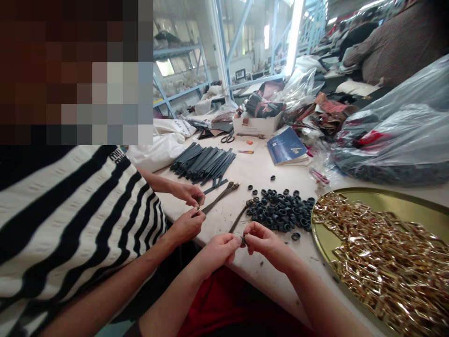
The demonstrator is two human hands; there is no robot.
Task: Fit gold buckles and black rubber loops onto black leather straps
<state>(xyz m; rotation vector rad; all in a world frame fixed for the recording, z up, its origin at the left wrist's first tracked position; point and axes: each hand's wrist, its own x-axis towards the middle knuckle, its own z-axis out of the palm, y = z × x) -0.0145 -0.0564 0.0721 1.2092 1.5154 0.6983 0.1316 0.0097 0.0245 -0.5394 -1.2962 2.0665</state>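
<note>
Over the table's front edge, my left hand (220, 249) pinches a narrow dark strap (239, 219). One end of it runs back onto the table. My right hand (264, 241) meets the left, its thumb and finger closed on the strap's end or a small part there; the fingers hide which. Just beyond my hands lies a heap of small black loops (277, 208). To the right, a round gold tray (324, 234) bears a big pile of gold metal buckles (389, 262).
At my left a person in a striped top handles another strap (217, 196) with both hands (187, 222). Black strips (203, 161) lie stacked beyond them. Farther back are a blue booklet (286, 145), scissors (228, 136), a white box (257, 125) and plastic bags (396, 140).
</note>
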